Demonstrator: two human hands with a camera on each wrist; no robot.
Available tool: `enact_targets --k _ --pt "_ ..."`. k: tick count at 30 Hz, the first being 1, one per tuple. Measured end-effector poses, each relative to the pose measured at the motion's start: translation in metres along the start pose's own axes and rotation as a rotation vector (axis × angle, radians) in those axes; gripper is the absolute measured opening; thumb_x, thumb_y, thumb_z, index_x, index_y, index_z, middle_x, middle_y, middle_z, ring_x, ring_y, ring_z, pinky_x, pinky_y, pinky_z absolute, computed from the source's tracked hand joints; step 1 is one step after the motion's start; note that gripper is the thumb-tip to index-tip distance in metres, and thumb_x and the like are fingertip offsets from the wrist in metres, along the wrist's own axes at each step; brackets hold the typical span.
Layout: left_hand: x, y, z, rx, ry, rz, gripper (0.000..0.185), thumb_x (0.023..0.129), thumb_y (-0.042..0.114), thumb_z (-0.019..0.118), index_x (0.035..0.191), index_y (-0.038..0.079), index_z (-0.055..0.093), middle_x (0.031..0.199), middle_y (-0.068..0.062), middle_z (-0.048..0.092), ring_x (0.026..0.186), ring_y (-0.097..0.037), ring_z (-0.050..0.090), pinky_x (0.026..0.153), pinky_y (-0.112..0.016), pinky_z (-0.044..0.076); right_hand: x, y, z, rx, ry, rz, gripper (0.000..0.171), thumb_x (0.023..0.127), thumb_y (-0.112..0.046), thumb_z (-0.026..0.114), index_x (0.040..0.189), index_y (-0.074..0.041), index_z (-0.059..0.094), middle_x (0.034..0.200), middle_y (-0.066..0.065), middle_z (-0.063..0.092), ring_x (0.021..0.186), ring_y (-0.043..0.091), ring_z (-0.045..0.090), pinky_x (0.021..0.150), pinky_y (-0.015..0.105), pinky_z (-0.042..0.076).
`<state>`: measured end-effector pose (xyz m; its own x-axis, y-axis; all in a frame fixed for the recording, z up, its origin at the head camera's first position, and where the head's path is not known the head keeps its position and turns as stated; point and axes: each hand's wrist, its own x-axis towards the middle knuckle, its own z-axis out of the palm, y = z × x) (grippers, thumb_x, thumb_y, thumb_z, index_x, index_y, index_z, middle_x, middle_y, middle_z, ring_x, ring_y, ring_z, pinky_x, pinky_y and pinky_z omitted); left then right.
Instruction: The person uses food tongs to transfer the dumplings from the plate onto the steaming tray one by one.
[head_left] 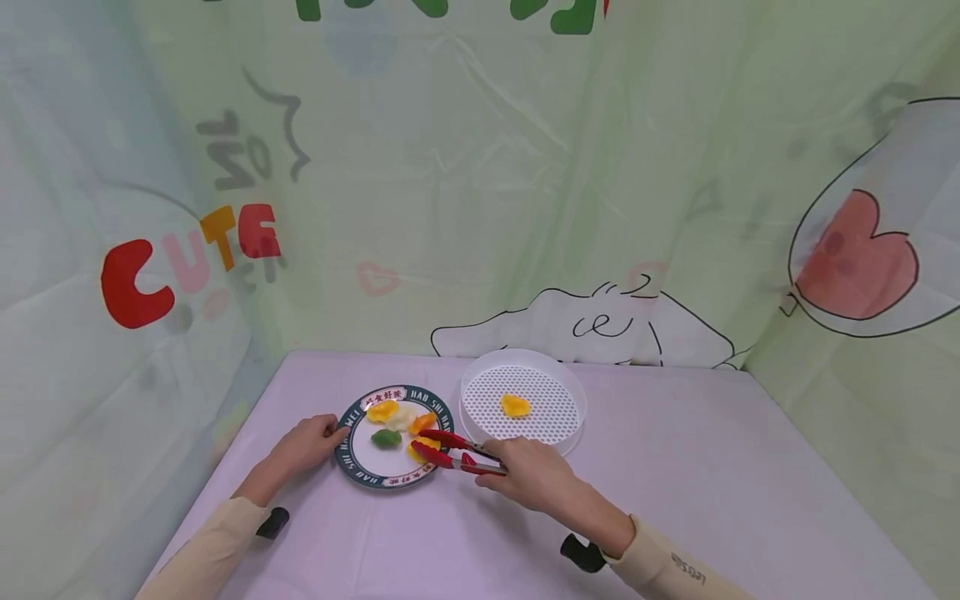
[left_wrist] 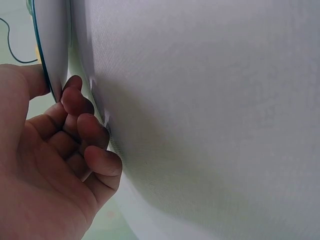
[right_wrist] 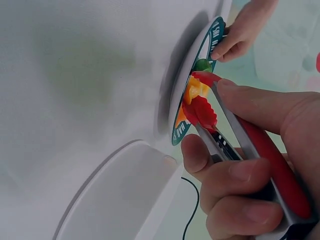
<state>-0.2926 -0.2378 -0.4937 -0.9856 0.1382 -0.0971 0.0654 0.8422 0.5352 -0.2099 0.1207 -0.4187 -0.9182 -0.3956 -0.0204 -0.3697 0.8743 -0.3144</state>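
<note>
Tongs (head_left: pixel 450 450), red-tipped, gripped in right hand (head_left: pixel 528 475); tips close on a yellow piece (head_left: pixel 422 450) on plate (head_left: pixel 352 462), just left of that hand. Left hand (head_left: pixel 307 442) pinches plate rim w/ thumb & fingers. White tray (head_left: pixel 480 375), behind right hand, holds one orange piece (head_left: pixel 515 406).

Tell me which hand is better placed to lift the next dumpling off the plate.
Right. The right hand grips the red tongs, tips around an orange dumpling on the plate. The left hand only holds the plate's rim.
</note>
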Motion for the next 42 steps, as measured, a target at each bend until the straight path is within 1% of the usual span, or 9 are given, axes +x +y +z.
enact_targets --k 5,12,20,24,28,31,34,38,42 --pt "0.002 -0.004 0.002 0.007 0.001 -0.001 0.024 0.100 0.028 0.060 0.088 0.007 0.057 0.072 -0.003 0.051 0.068 -0.016 0.049 0.061 -0.029 0.037 -0.001 0.001 0.000 0.012 0.009 -0.006 0.040 0.083 -0.036 0.081 0.113 -0.012 0.071 0.085 -0.002 0.069 0.069 0.011 0.053 0.059 0.022 0.045" --pt "0.005 -0.006 0.005 -0.006 -0.003 -0.005 0.025 0.100 0.029 0.059 0.088 0.008 0.057 0.071 -0.002 0.051 0.068 -0.016 0.049 0.060 -0.028 0.037 -0.005 0.006 -0.005 0.051 0.049 0.003 0.045 0.082 -0.037 0.082 0.117 -0.012 0.070 0.101 0.003 0.073 0.079 0.014 0.060 0.065 0.027 0.054" --pt "0.003 -0.008 0.007 -0.006 -0.003 -0.010 0.024 0.100 0.028 0.060 0.086 0.008 0.056 0.070 -0.002 0.050 0.068 -0.016 0.049 0.061 -0.029 0.037 -0.009 0.019 -0.024 0.083 0.110 0.110 0.049 0.083 -0.039 0.081 0.122 -0.012 0.069 0.105 0.003 0.073 0.084 0.015 0.061 0.070 0.031 0.056" --pt "0.004 -0.008 0.006 -0.004 -0.004 -0.007 0.025 0.100 0.029 0.060 0.086 0.008 0.056 0.070 -0.002 0.050 0.068 -0.016 0.049 0.060 -0.028 0.037 -0.011 0.029 -0.033 0.095 0.147 0.160 0.052 0.084 -0.038 0.080 0.127 -0.011 0.067 0.114 0.006 0.072 0.089 0.017 0.062 0.073 0.032 0.054" --pt "0.006 -0.010 0.006 0.008 0.007 -0.005 0.024 0.100 0.029 0.060 0.087 0.008 0.057 0.070 -0.002 0.051 0.067 -0.016 0.049 0.060 -0.029 0.038 -0.012 0.039 -0.039 0.106 0.165 0.195 0.057 0.086 -0.038 0.078 0.133 -0.009 0.064 0.121 0.011 0.070 0.089 0.020 0.061 0.068 0.029 0.050" --pt "0.006 -0.011 0.006 0.015 0.013 0.001 0.024 0.099 0.029 0.060 0.087 0.008 0.058 0.070 -0.003 0.051 0.067 -0.017 0.049 0.060 -0.029 0.038 -0.012 0.044 -0.040 0.118 0.174 0.229 0.059 0.087 -0.038 0.077 0.135 -0.006 0.062 0.121 0.014 0.070 0.082 0.020 0.060 0.061 0.026 0.049" --pt "0.006 -0.011 0.006 0.017 0.010 -0.002 0.024 0.099 0.029 0.060 0.088 0.008 0.058 0.071 -0.003 0.051 0.067 -0.017 0.050 0.060 -0.029 0.039 -0.012 0.048 -0.038 0.121 0.175 0.264 0.060 0.087 -0.037 0.077 0.134 -0.004 0.061 0.119 0.015 0.070 0.079 0.020 0.059 0.058 0.025 0.049" --pt "0.006 -0.009 0.005 0.014 0.007 -0.005 0.024 0.100 0.029 0.060 0.088 0.008 0.058 0.071 -0.002 0.052 0.068 -0.016 0.050 0.060 -0.029 0.038 -0.011 0.051 -0.034 0.097 0.153 0.292 0.057 0.087 -0.035 0.077 0.132 -0.003 0.063 0.116 0.014 0.071 0.079 0.020 0.060 0.060 0.026 0.051" --pt "0.006 -0.007 0.004 0.014 0.003 0.003 0.025 0.100 0.029 0.060 0.088 0.008 0.058 0.071 -0.002 0.052 0.068 -0.016 0.050 0.060 -0.028 0.038 -0.008 0.054 -0.029 0.063 0.117 0.297 0.053 0.086 -0.034 0.078 0.128 -0.004 0.065 0.110 0.012 0.072 0.078 0.019 0.059 0.060 0.027 0.050"
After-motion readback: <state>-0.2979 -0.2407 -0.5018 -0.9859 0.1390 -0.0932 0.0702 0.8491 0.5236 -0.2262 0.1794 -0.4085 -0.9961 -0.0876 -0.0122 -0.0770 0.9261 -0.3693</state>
